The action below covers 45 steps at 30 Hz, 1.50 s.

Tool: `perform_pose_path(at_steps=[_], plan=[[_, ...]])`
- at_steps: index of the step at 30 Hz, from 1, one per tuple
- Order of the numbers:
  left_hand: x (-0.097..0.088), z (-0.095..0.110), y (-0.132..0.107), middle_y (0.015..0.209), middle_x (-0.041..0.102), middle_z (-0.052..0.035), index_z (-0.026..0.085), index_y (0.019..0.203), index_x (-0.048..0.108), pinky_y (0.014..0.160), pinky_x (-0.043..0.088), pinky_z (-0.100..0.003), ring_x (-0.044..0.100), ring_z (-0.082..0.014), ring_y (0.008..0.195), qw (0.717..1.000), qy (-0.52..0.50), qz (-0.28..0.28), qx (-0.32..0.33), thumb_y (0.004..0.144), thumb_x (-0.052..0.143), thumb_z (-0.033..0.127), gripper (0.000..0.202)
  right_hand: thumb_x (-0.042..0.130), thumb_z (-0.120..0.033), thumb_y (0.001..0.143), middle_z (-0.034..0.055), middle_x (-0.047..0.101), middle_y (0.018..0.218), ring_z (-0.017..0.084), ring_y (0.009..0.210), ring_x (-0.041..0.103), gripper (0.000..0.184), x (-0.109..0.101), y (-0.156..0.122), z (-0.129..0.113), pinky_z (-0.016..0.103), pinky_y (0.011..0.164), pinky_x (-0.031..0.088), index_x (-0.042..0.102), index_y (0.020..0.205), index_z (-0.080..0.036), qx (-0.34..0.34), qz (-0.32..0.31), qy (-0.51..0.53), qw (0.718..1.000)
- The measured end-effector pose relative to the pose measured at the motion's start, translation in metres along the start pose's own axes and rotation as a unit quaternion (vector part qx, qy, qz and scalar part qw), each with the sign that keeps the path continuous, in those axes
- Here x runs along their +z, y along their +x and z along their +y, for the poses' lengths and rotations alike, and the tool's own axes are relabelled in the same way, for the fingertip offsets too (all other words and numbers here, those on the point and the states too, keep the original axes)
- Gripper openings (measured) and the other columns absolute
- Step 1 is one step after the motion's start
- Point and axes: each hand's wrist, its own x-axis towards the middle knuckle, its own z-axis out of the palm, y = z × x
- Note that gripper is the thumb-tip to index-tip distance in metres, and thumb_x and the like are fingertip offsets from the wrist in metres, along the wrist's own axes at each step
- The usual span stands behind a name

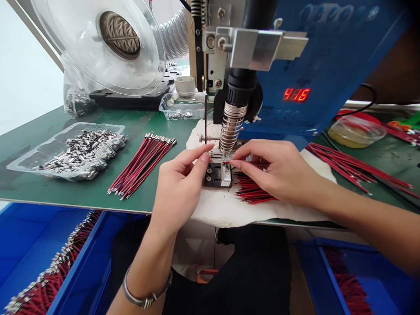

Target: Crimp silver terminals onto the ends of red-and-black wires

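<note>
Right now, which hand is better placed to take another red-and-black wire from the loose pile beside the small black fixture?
The right hand. It hovers directly over the loose wire pile on the white cloth, while the left hand is on the far side of the black fixture, its fingers at the fixture's top.

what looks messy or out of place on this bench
Little stands out. The red and black wires to the right of the right hand lie fanned loosely across the green mat, unlike the tidy wire bundle on the left. The white cloth hangs over the bench edge. Nothing looks spilled or damaged.
</note>
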Motion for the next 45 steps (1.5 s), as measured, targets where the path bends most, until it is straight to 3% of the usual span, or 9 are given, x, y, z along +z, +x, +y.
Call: perform_pose_path(at_steps=[4, 9, 16, 25, 37, 45], plan=[[-0.0005, -0.0024, 0.0007, 0.092, 0.074, -0.0042, 0.024, 0.105, 0.077, 0.061, 0.048, -0.023, 0.063, -0.0144, 0.075, 0.999, -0.028, -0.019, -0.004, 0.082, 0.077, 0.038, 0.027, 0.06, -0.028, 0.096, 0.0007, 0.071, 0.085, 0.013, 0.07, 0.06, 0.013, 0.0003, 0.0004, -0.0009, 0.026, 0.064, 0.042, 0.067, 0.091, -0.019, 0.017, -0.011, 0.01, 1.0], [-0.0014, -0.0018, 0.0001, 0.084, 0.073, -0.0051, 0.02, 0.088, 0.076, 0.058, 0.047, -0.024, 0.062, -0.0144, 0.068, 1.0, -0.025, -0.006, -0.018, 0.079, 0.079, 0.042, 0.024, 0.059, -0.025, 0.095, 0.0014, 0.07, 0.085, 0.013, 0.068, 0.06, 0.011, -0.0026, 0.0011, -0.0007, 0.027, 0.064, 0.042, 0.067, 0.091, -0.019, -0.003, -0.025, 0.004, 1.0], [-0.0009, -0.0033, -0.001, 0.087, 0.075, -0.0056, 0.023, 0.094, 0.081, 0.061, 0.05, -0.028, 0.067, -0.0201, 0.076, 1.0, -0.006, -0.012, -0.014, 0.08, 0.077, 0.044, 0.025, 0.057, -0.022, 0.095, 0.0021, 0.07, 0.083, 0.015, 0.071, 0.061, 0.01, -0.0084, 0.0046, 0.0019, 0.028, 0.067, 0.043, 0.066, 0.09, -0.019, -0.059, -0.05, -0.043, 0.996], [0.0005, -0.0024, -0.0004, 0.089, 0.076, -0.0037, 0.026, 0.091, 0.082, 0.059, 0.047, -0.026, 0.068, -0.019, 0.078, 1.0, 0.017, -0.017, 0.0, 0.08, 0.078, 0.043, 0.021, 0.058, -0.025, 0.095, 0.0019, 0.07, 0.083, 0.014, 0.068, 0.061, 0.012, -0.0045, 0.004, 0.0006, 0.028, 0.063, 0.043, 0.067, 0.091, -0.019, -0.026, -0.036, -0.008, 0.999], [0.0011, -0.0017, 0.0, 0.082, 0.074, -0.0048, 0.021, 0.086, 0.078, 0.055, 0.043, -0.025, 0.062, -0.016, 0.067, 1.0, 0.023, -0.014, -0.005, 0.078, 0.079, 0.041, 0.022, 0.064, -0.028, 0.093, -0.0009, 0.07, 0.074, 0.011, 0.059, 0.058, 0.013, -0.0013, 0.0039, -0.0018, 0.026, 0.058, 0.043, 0.071, 0.085, -0.02, 0.022, -0.004, 0.015, 1.0], [0.0014, -0.002, -0.0004, 0.083, 0.074, -0.0053, 0.021, 0.085, 0.079, 0.056, 0.044, -0.026, 0.064, -0.0165, 0.068, 1.0, 0.018, -0.007, -0.009, 0.077, 0.08, 0.043, 0.023, 0.063, -0.029, 0.093, 0.0, 0.071, 0.078, 0.012, 0.063, 0.06, 0.013, -0.0001, 0.0023, -0.0007, 0.027, 0.062, 0.044, 0.071, 0.087, -0.02, 0.01, 0.004, 0.016, 1.0]])
